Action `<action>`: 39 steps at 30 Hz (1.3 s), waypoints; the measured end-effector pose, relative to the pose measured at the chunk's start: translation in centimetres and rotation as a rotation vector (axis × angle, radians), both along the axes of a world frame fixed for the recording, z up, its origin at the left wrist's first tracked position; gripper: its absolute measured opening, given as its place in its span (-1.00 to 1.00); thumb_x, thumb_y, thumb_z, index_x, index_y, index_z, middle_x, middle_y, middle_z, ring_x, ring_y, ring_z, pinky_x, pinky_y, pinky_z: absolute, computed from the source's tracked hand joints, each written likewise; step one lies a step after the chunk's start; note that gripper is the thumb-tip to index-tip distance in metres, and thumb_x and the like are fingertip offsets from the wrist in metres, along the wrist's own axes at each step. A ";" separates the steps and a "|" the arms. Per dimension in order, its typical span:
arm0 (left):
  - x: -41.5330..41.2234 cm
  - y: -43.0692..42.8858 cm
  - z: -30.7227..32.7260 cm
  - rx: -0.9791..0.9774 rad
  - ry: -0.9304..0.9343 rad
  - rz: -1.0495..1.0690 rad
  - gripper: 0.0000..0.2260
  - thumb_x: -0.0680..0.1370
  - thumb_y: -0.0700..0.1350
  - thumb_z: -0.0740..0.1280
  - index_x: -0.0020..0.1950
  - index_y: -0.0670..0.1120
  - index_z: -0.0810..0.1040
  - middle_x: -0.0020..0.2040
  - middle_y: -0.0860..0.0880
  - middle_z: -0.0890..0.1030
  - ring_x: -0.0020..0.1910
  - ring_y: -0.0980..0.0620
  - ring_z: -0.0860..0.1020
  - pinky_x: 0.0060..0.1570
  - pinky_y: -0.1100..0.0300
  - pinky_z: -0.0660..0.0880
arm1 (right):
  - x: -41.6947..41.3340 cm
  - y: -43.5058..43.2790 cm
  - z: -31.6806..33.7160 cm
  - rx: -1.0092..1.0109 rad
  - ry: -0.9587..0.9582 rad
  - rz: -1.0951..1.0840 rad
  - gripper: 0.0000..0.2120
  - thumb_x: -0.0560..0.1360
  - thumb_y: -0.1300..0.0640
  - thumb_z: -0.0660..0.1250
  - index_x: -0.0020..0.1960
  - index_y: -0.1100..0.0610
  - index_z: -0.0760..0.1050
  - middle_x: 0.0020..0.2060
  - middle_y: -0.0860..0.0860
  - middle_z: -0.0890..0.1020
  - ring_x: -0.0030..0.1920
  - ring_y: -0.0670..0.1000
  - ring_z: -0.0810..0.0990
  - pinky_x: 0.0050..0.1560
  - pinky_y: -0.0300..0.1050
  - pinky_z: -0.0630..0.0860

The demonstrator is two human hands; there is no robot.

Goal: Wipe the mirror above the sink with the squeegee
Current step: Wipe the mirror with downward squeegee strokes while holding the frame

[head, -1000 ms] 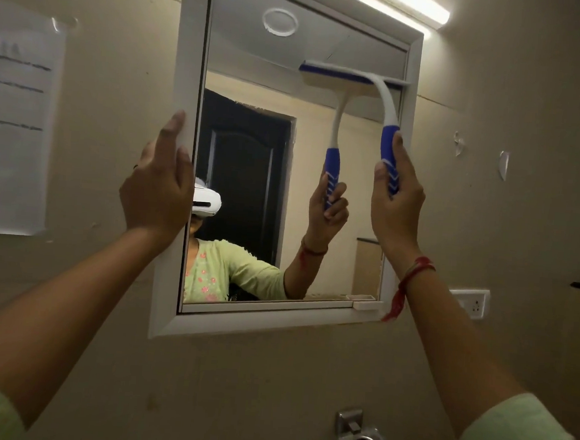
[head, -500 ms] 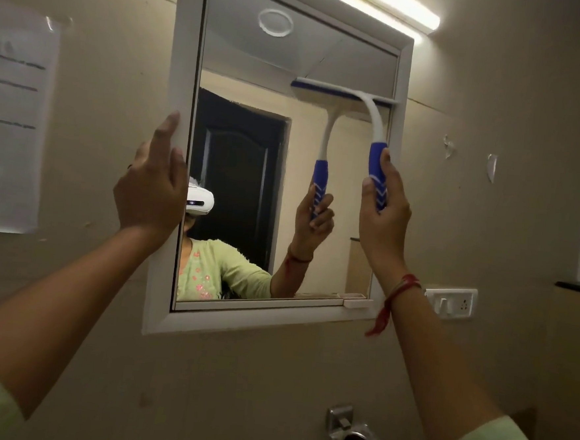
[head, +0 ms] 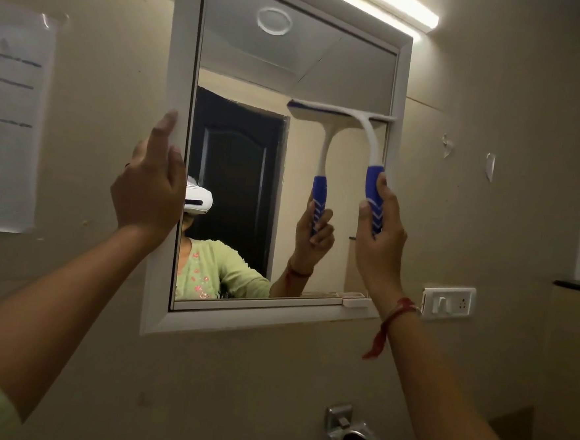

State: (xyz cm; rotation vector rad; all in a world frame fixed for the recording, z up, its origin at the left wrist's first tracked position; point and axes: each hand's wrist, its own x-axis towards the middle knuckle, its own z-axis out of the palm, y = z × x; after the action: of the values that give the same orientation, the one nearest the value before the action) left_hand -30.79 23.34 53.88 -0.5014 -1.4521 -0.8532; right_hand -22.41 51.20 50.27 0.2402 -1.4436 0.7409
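Note:
A white-framed mirror (head: 399,90) hangs on the beige wall. My right hand (head: 380,233) grips the blue handle of a white and blue squeegee (head: 370,136). Its blade lies flat against the glass on the right half, about a third of the way down, with its right end at the frame. My left hand (head: 148,189) rests on the mirror's left frame edge, fingers apart and pressed against it. The glass reflects the squeegee, a hand and a person in a green top.
A lit tube light (head: 393,3) runs above the mirror. A paper notice (head: 11,114) hangs on the wall at left. A switch and socket plate (head: 447,302) sits right of the mirror, and a chrome holder (head: 352,437) is fixed below it.
The squeegee blade has slid down the right side of the glass, and my right hand has dropped with it. My left hand has stayed on the left frame.

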 end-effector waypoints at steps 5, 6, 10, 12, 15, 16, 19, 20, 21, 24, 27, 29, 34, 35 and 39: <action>-0.1 0.0 -0.1 -0.011 0.006 -0.001 -0.65 0.64 -0.07 0.07 0.43 0.01 0.24 0.01 -0.24 0.56 -0.30 0.02 0.38 -0.38 0.24 0.24 | -0.4 -0.5 -2.5 -0.002 -0.008 0.017 -0.55 0.57 0.03 0.15 0.43 -0.01 0.19 0.27 0.02 0.45 0.03 -0.35 0.49 -0.03 -0.47 0.48; -0.1 0.0 -0.1 -0.012 0.004 -0.002 -0.65 0.64 -0.07 0.07 0.43 0.01 0.24 0.02 -0.24 0.56 -0.30 0.03 0.38 -0.38 0.26 0.24 | -0.4 -0.6 -4.0 -0.002 -0.019 0.030 -0.55 0.56 0.03 0.15 0.43 -0.02 0.18 0.27 0.04 0.45 0.04 -0.29 0.51 -0.01 -0.41 0.51; 0.0 -0.1 -0.1 -0.010 -0.012 -0.010 -0.65 0.64 -0.07 0.06 0.44 0.02 0.23 0.03 -0.25 0.56 -0.32 0.02 0.38 -0.35 0.16 0.30 | 0.1 -0.9 -6.5 -0.003 -0.051 0.057 -0.55 0.54 -0.06 0.13 0.41 -0.09 0.19 0.25 0.14 0.47 0.07 0.00 0.55 0.03 -0.11 0.58; -0.1 -0.1 0.0 -0.015 -0.007 -0.004 -0.65 0.64 -0.07 0.06 0.44 0.01 0.22 0.02 -0.24 0.56 -0.32 0.03 0.38 -0.36 0.17 0.30 | 0.2 -1.0 -4.8 -0.015 -0.035 0.046 -0.53 0.53 -0.10 0.13 0.42 -0.09 0.19 0.25 0.12 0.47 0.03 -0.04 0.56 0.00 -0.13 0.59; -0.2 -0.1 0.0 -0.013 -0.002 0.000 -0.65 0.64 -0.07 0.06 0.44 0.01 0.23 0.01 -0.25 0.56 -0.32 0.03 0.37 -0.37 0.18 0.27 | -0.3 -1.2 -2.0 -0.029 0.008 0.046 -0.51 0.53 -0.10 0.13 0.43 -0.04 0.20 0.30 0.03 0.44 0.05 -0.29 0.51 0.03 -0.38 0.51; -0.2 -0.1 0.0 -0.012 0.000 0.001 -0.65 0.64 -0.07 0.06 0.44 0.01 0.23 0.01 -0.25 0.56 -0.32 0.03 0.37 -0.37 0.19 0.26 | -0.5 -1.3 -2.0 -0.034 0.020 0.048 -0.53 0.54 -0.05 0.14 0.43 -0.01 0.20 0.29 -0.04 0.43 0.07 -0.36 0.47 0.01 -0.46 0.47; -0.2 0.0 -0.1 -0.009 -0.003 -0.003 -0.65 0.64 -0.06 0.06 0.44 0.01 0.23 0.04 -0.24 0.56 -0.31 0.03 0.37 -0.35 0.19 0.28 | -1.1 -1.6 -5.2 -0.036 0.017 0.060 -0.56 0.57 0.18 0.18 0.43 0.09 0.20 0.22 -0.37 0.37 0.08 -0.45 0.42 -0.04 -0.59 0.37; -0.2 0.0 0.0 -0.010 -0.002 -0.004 -0.65 0.64 -0.06 0.06 0.44 0.01 0.23 0.05 -0.24 0.56 -0.31 0.03 0.38 -0.35 0.18 0.28 | -1.1 -1.7 -6.9 -0.032 0.004 0.079 -0.55 0.57 0.23 0.17 0.43 0.11 0.19 0.20 -0.45 0.37 0.10 -0.45 0.41 -0.05 -0.60 0.36; -0.2 -0.1 0.0 -0.009 -0.002 -0.004 -0.65 0.64 -0.06 0.05 0.44 0.01 0.23 0.05 -0.23 0.56 -0.31 0.04 0.38 -0.35 0.19 0.28 | -1.1 -1.8 -8.5 -0.025 -0.005 0.102 -0.54 0.57 0.25 0.16 0.43 0.08 0.18 0.20 -0.46 0.36 0.12 -0.44 0.40 -0.04 -0.60 0.36; -0.2 -0.1 0.0 -0.006 -0.004 -0.007 -0.65 0.64 -0.08 0.06 0.44 0.00 0.23 0.07 -0.22 0.56 -0.31 0.02 0.40 -0.34 0.19 0.29 | -0.6 -1.9 -9.8 -0.020 -0.003 0.131 -0.54 0.57 0.13 0.15 0.43 -0.10 0.16 0.26 -0.27 0.39 0.15 -0.31 0.46 0.00 -0.49 0.45; 0.0 -0.1 0.0 -0.013 -0.009 0.005 -0.65 0.64 -0.09 0.08 0.44 -0.01 0.24 0.11 -0.21 0.55 -0.26 -0.08 0.48 -0.31 0.17 0.30 | -0.7 -2.1 -7.0 -0.074 0.003 0.104 -0.55 0.55 -0.01 0.15 0.42 -0.11 0.18 0.29 -0.05 0.43 0.14 -0.21 0.50 0.05 -0.39 0.49; 0.2 -0.1 0.0 -0.016 -0.011 0.013 -0.65 0.64 -0.09 0.08 0.44 -0.01 0.24 0.12 -0.21 0.55 -0.24 -0.13 0.51 -0.31 0.17 0.30 | -0.9 -2.4 -5.8 -0.078 0.022 0.098 -0.55 0.56 0.03 0.16 0.43 -0.04 0.19 0.27 -0.25 0.41 0.16 -0.31 0.46 0.04 -0.47 0.44; 0.2 -0.1 0.0 -0.004 -0.010 0.026 -0.64 0.63 -0.10 0.08 0.44 0.01 0.24 0.12 -0.21 0.55 -0.26 -0.06 0.46 -0.31 0.17 0.27 | -1.3 -2.7 -11.3 -0.031 -0.051 0.106 -0.51 0.55 0.06 0.12 0.40 -0.26 0.10 0.09 -0.46 0.42 -0.08 -0.26 0.54 -0.17 -0.49 0.47; 0.2 -0.1 0.0 -0.001 -0.010 0.023 -0.64 0.63 -0.10 0.08 0.44 0.01 0.24 0.11 -0.22 0.55 -0.28 -0.01 0.42 -0.32 0.17 0.27 | -1.1 -2.8 -12.9 -0.041 -0.068 0.122 -0.50 0.54 0.06 0.13 0.40 -0.29 0.08 0.09 -0.42 0.44 -0.10 -0.24 0.55 -0.19 -0.47 0.49; 0.1 0.0 0.0 0.002 -0.003 0.017 -0.65 0.63 -0.09 0.08 0.43 0.02 0.24 0.12 -0.23 0.54 -0.26 -0.11 0.48 -0.30 0.15 0.28 | -0.5 -2.6 -12.9 -0.045 -0.067 0.110 -0.50 0.55 0.12 0.15 0.42 -0.18 0.11 0.13 -0.45 0.40 -0.08 -0.24 0.55 -0.21 -0.48 0.49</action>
State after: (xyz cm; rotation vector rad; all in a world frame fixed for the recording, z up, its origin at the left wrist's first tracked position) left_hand -30.66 23.34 53.87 -0.4864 -1.4561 -0.8418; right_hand -22.88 48.59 37.39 0.2638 -1.4837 0.8772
